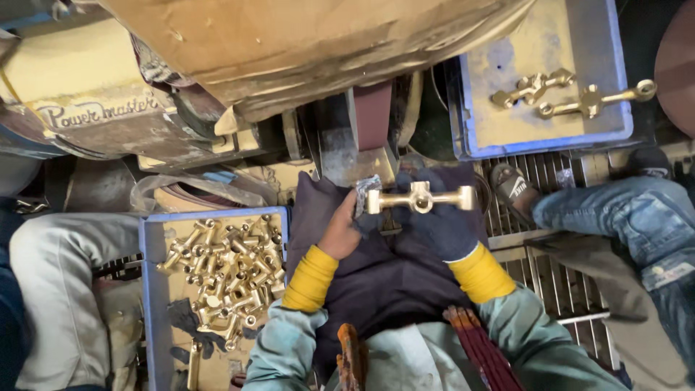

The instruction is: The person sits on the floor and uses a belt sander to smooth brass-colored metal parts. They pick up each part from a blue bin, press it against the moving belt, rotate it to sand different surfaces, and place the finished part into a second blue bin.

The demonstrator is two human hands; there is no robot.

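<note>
I see the grinding machine [289, 43] filling the top, its belt [373, 112] running down toward my lap. Left of my knees sits a blue tray [152, 289] heaped with brass fittings [224, 279]; a second blue tray [601, 65] at upper right holds two more. My right hand [445, 224], in a dark glove, is closed on the brass fitting [420, 198] held level before the belt, and my left hand [346, 228] pinches its left end through a scrap of cloth [364, 192].

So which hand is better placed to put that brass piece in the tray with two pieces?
Probably the right hand: it grips the brass piece near its middle, and that tray lies on its side. The left hand pinches one end.
</note>
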